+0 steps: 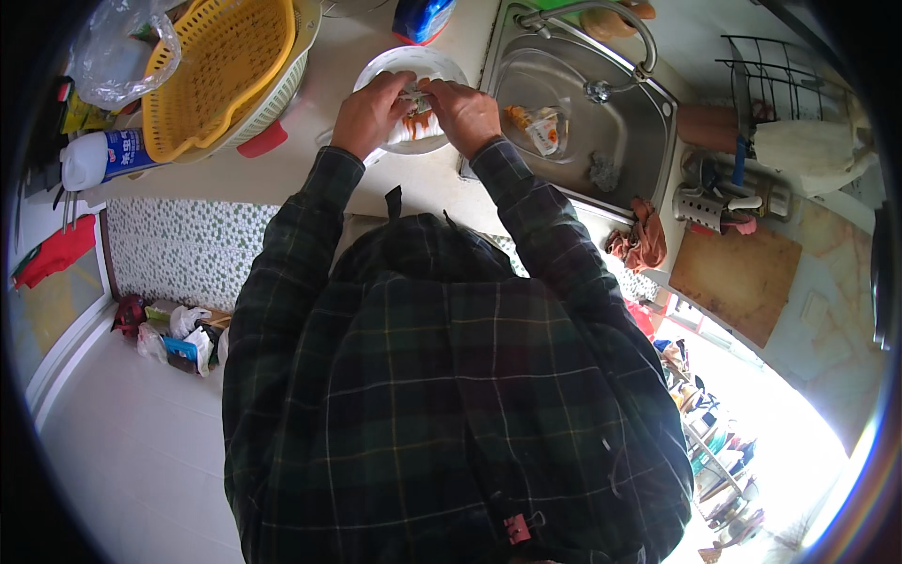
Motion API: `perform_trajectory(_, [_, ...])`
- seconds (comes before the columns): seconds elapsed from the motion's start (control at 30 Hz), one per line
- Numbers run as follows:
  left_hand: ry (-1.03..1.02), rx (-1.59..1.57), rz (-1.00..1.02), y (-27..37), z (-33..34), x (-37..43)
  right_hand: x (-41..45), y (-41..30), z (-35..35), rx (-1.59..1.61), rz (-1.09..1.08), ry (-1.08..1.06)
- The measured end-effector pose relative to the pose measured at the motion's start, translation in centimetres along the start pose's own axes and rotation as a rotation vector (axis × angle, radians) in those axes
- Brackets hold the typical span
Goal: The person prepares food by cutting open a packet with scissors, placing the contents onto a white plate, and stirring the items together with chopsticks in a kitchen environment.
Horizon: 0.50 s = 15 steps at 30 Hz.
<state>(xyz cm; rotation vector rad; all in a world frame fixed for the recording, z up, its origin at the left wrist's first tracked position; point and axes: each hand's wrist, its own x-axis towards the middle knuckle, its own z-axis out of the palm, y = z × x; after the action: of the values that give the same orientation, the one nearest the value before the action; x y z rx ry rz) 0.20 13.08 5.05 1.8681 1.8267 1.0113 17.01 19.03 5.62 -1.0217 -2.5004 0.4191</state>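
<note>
My left hand (370, 116) and my right hand (465, 116) meet over a white bowl (405, 53) on the counter. Between them, their fingertips pinch a small, crumpled, clear plastic packet (418, 101). Inside the bowl lies a white food (417, 130) with streaks of reddish-brown sauce; my hands cover part of it. Under my left wrist a pale, thin object sticks out beside the bowl, too hidden to name. To the right, a torn food wrapper (542, 134) bearing writing lies in the stainless steel sink (571, 77).
A curved faucet (650, 46) reaches over the sink, where a scrubber (604, 171) lies. A yellow plastic basket (225, 70) and a white spray bottle (91, 161) stand at left. A blue package (423, 20) is behind the bowl. At right are a brown cloth (643, 236) and a cutting board (736, 282).
</note>
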Motion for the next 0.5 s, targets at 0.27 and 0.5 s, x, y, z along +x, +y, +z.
perform_trajectory(0.27, [-0.011,0.027,0.037,-0.6,0.7,0.0,-0.5,0.7,0.1,0.068,-0.031,0.114])
perform_trajectory(0.5, [0.055,-0.105,0.078,0.1,0.0,0.4,-0.7,0.3,-0.7,0.077,0.019,0.118])
